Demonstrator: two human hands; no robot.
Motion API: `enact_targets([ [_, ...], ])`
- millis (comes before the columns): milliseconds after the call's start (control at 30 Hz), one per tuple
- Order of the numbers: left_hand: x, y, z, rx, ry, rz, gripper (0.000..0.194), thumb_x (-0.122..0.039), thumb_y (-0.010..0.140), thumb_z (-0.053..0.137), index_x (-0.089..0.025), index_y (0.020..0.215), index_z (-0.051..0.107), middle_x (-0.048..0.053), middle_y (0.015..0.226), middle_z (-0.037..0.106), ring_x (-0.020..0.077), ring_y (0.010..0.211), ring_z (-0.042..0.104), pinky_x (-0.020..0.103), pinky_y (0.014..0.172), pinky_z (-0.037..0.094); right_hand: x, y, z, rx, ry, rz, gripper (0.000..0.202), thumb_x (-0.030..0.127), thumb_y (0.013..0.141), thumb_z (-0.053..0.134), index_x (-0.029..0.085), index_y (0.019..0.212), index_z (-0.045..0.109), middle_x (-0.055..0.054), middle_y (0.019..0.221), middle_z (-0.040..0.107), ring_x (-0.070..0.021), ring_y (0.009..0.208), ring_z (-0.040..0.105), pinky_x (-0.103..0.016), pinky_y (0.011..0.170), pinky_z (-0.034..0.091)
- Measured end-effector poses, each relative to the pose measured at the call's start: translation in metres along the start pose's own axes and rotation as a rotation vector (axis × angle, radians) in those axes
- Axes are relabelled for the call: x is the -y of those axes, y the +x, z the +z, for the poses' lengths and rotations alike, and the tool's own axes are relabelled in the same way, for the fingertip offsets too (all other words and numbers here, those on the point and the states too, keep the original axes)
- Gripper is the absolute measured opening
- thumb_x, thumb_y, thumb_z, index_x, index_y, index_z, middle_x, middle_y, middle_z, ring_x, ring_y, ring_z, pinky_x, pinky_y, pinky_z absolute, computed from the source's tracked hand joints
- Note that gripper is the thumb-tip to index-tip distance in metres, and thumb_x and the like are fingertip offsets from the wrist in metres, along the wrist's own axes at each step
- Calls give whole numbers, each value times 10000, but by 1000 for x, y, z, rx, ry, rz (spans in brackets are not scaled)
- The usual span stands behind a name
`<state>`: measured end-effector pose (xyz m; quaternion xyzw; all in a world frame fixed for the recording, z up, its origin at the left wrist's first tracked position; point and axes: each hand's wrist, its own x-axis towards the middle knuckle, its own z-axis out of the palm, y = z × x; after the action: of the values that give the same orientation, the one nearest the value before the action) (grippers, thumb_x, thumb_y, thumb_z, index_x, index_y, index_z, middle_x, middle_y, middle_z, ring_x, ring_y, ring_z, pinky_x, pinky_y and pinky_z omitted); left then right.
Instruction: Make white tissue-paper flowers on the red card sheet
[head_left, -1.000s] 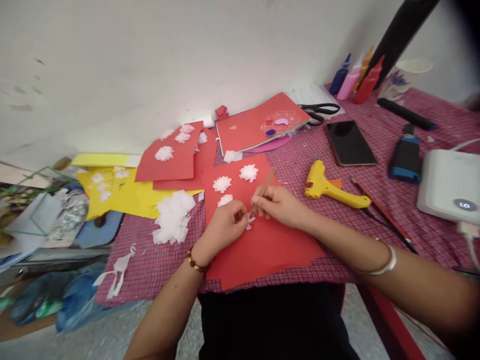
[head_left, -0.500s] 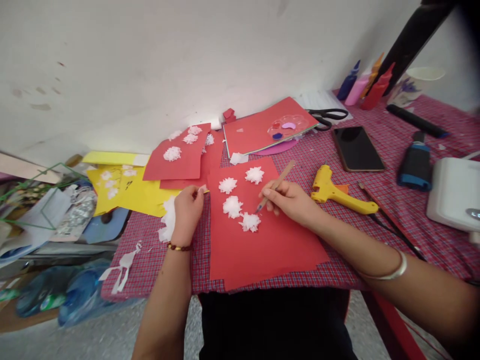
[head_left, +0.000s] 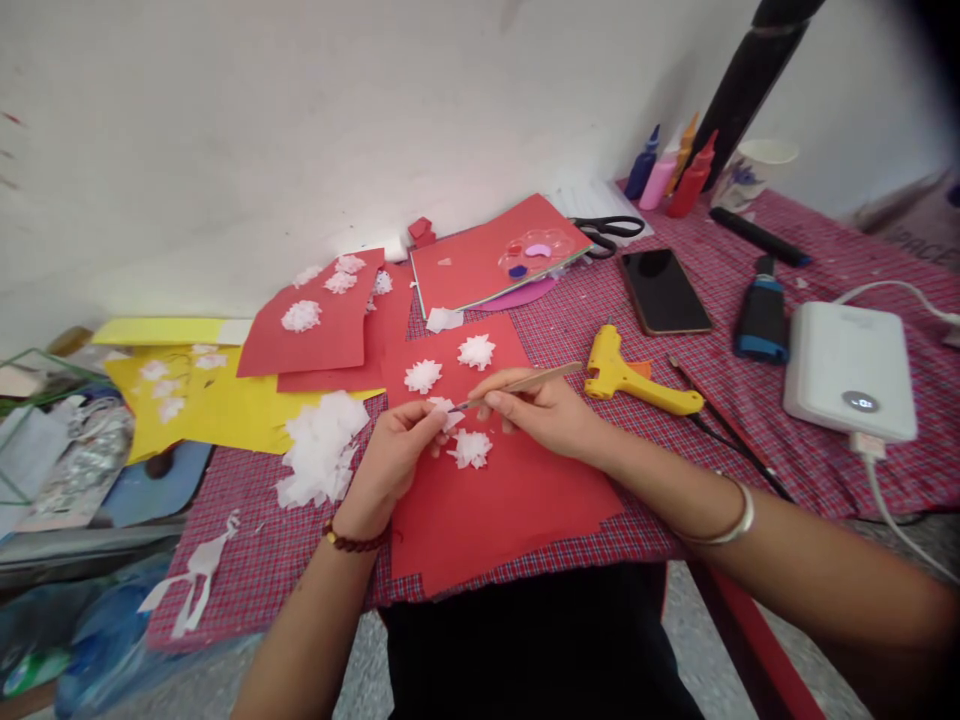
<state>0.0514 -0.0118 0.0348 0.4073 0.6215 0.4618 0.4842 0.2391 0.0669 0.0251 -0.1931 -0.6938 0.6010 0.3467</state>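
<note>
While the left hand [head_left: 397, 450] is pinching a small white paper piece [head_left: 451, 418] between thumb and fingers, the right hand [head_left: 551, 415] is gripping a slim wooden stick [head_left: 551, 374] like a pencil. The stick's dark tip is reaching the pinched piece, apparently touching it, and both hands are working just above the red paper sheet [head_left: 510, 510].

On that sheet, three ruffled white paper clusters are showing plainly: a left one [head_left: 424, 376], an upper one [head_left: 476, 351] and a nearer one [head_left: 471, 450]. More white is peeking out behind the fingers, but its shape is partly hidden. The clusters are sitting toward the sheet's far half.

Similar tufts are covering parts of the tilted red card [head_left: 330, 345] behind, and pale blossoms are decorating the yellow paper [head_left: 247, 410]. The work is looking partway along: several clusters are standing formed, while a pile of white paper pieces [head_left: 322, 450] is lying unused beside the left hand. How much is remaining, the view is not revealing. A yellow glue gun [head_left: 645, 385] is resting on the checked tablecloth [head_left: 277, 560].
</note>
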Motion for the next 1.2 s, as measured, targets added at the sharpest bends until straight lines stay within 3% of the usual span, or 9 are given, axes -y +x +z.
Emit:
enact_targets([
  [300,0,-2,3,-7,33,17,197,-330,712,672,-152,644,621,-17,545,577,70,461,470,196,458,365,-1,1,1,12,11,-18,163,264,899,501,181,947,633,-11,758,616,-106,633,549,-231,558,446],
  [433,1,-2,1,26,30,49,77,-226,700,615,-159,667,634,-23,561,580,75,484,482,197,490,394,0,1,1,-4,6,-16,168,252,906,489,173,954,629,-7,755,624,-93,590,536,-221,535,435],
  [567,0,-4,-1,40,72,136,115,-160,697,553,-169,721,665,-22,598,597,96,554,523,211,560,440,4,2,0,-40,22,15,176,276,907,494,169,943,630,-5,758,633,-75,536,518,-209,500,428],
  [767,-3,-9,2,-51,266,249,142,-315,774,659,-175,768,681,5,686,641,124,625,554,232,591,454,4,2,-1,-51,93,80,185,313,895,525,159,945,616,-4,743,661,-66,488,539,-203,477,439],
  [933,0,-10,3,-109,459,412,160,-309,832,621,-188,745,678,12,713,658,132,649,570,240,605,453,3,2,1,-57,143,112,222,375,861,582,156,889,609,-20,752,698,-64,453,560,-194,441,439],
  [1100,10,-8,10,-47,765,666,165,-273,890,543,-196,822,673,40,778,684,157,727,607,271,683,462,1,2,2,-112,110,127,327,444,841,600,141,720,625,-28,653,678,-74,457,563,-201,452,438],
  [1200,12,-9,14,-24,833,707,166,-252,897,521,-192,816,652,45,776,671,157,735,598,274,690,451,0,1,3,-133,89,139,345,444,862,569,141,711,635,6,561,615,-64,423,508,-196,429,394],
])
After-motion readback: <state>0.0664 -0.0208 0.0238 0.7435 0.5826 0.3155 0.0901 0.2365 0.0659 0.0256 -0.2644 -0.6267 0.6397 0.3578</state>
